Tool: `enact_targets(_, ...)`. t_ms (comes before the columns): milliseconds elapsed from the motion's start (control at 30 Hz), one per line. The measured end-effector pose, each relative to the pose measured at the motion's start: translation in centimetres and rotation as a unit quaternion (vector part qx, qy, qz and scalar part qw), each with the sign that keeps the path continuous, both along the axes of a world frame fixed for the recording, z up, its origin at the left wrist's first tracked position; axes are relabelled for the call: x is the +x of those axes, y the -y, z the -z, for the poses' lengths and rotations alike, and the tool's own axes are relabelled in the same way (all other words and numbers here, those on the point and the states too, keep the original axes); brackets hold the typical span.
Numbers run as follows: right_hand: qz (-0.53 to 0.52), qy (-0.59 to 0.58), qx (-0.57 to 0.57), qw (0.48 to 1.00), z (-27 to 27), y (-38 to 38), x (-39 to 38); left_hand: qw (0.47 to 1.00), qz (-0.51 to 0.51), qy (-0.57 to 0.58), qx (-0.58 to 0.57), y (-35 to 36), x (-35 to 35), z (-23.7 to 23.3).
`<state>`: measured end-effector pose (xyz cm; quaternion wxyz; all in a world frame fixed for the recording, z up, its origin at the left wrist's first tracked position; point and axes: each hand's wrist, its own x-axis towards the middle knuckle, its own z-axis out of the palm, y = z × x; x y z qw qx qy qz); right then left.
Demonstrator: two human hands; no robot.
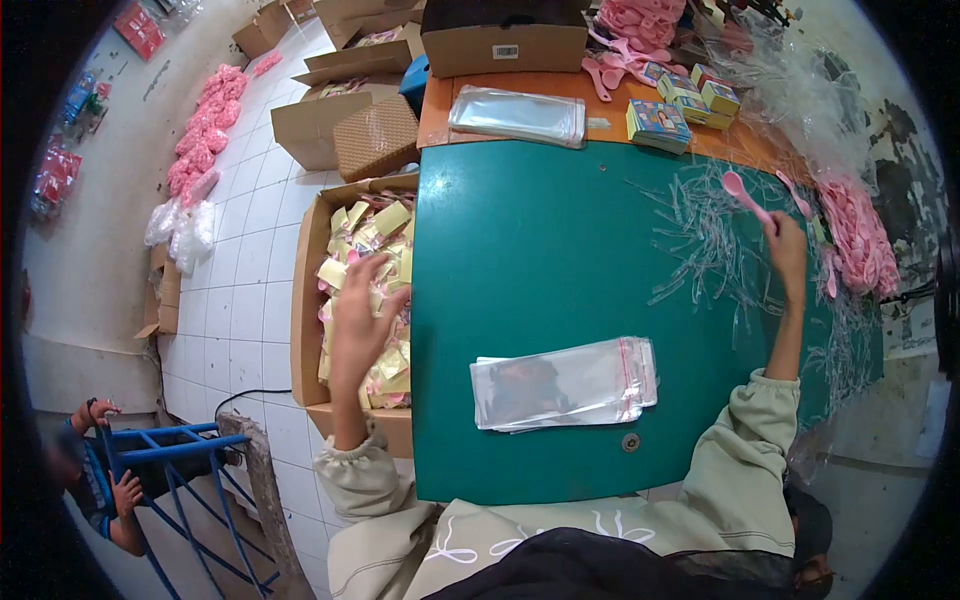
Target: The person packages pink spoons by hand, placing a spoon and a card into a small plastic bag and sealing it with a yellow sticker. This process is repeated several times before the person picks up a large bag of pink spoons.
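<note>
My right hand (pixel 786 246) grips a pink plastic spoon (pixel 738 188) by its handle, bowl pointing up and left, over the right side of the green table. More pink spoons (pixel 795 194) lie just beyond that hand, beside a large pink heap (pixel 858 238). On the left, my left hand (pixel 362 318) hangs over a cardboard box (pixel 306 300) full of small packets with yellow cards (pixel 393 219). Its fingers are apart and nothing shows in them. Between my arms, a stack of clear plastic bags (pixel 560 386) lies flat near the table's front.
Thin clear plastic strips (pixel 705 235) litter the green table's (pixel 530 250) right side. At the back are small colourful boxes (pixel 658 126), another bag stack (pixel 517 115) and a brown carton (pixel 505 38). A person holds a blue metal frame (pixel 165 452) at lower left.
</note>
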<state>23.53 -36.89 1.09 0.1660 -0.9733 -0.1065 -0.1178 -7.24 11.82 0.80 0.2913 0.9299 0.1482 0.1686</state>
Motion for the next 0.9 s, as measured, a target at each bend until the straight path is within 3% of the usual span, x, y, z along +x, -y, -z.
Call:
enact_targets(67,0.015,0.032,0.042,0.998,-2.7,0.1,-0.1,0.993,0.112,-0.006,-0.035,4.2,1.5,-2.4)
enact_targets(167,0.03,0.116,0.079,0.99,-5.9,-1.3,-1.2,0.956,0.285,-0.057,-0.047,10.3,3.3,-2.3)
enact_targets(233,0.003,0.169,0.1,0.981,-7.0,-4.1,-3.3,0.946,0.321,-0.021,-0.048,13.5,4.2,-1.5)
enact_targets(333,-0.145,-0.008,0.239,0.96,-8.7,-6.6,-5.8,0.935,0.347,-0.037,-0.061,15.1,5.3,1.0)
enact_targets(500,-0.24,-0.232,0.304,0.892,-11.4,-12.7,-12.0,0.919,0.337,-0.047,-0.2,14.7,6.1,2.0)
enact_targets(633,-0.343,-0.325,0.208,0.856,-10.0,-15.0,-13.5,0.904,0.299,-0.052,-0.302,14.2,6.1,2.2)
enact_targets(833,-0.378,-0.266,0.032,0.886,-7.8,-15.7,-13.2,0.931,0.282,-0.088,-0.215,13.2,6.1,0.7)
enact_targets(900,-0.38,-0.269,0.032,0.885,-7.4,-15.6,-13.0,0.936,0.265,-0.003,-0.233,12.8,6.2,1.1)
